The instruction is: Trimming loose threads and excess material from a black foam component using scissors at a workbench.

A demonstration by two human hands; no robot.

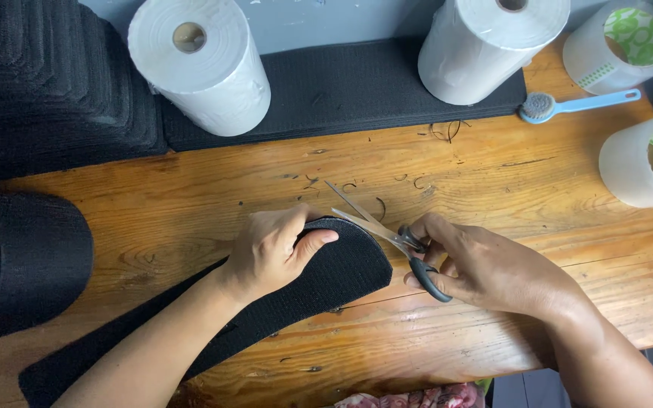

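- At the middle of the worn, honey-coloured wooden table (493,181), a long black strip of coarse woven fabric with a rounded end (341,272) lies flat, running from the lower left corner up toward the centre.
- The left hand (273,253) presses down on the rounded end, palm on the cloth, fingers curled over the far edge and thumb laid across the top; it is closed on the strip as a clamp, not lifting it.
- The right hand (485,268) grips a pair of black-handled steel scissors (387,230), fingers through the loops, wrist coming in low from the right.
- The blades stand parted, their tips pointing up and left, right at the curved edge of the strip just beside the left fingertips.
- Judging by the pose, the step in hand is trimming the curve of the end; a further cut would call for closing the blades along the edge while the left hand turns the cloth and keeps its fingers out of the way.
- Thin dark offcut slivers (440,132) lie scattered on the wood beyond the scissors.
- Farther back sit two white rolls of sheet material (205,72), a flat stack of black fabric (341,83), a light blue brush (568,104) and two rolls of clear tape (636,162).
- A dark rolled bundle of the same black cloth (24,264) rests at the left edge.
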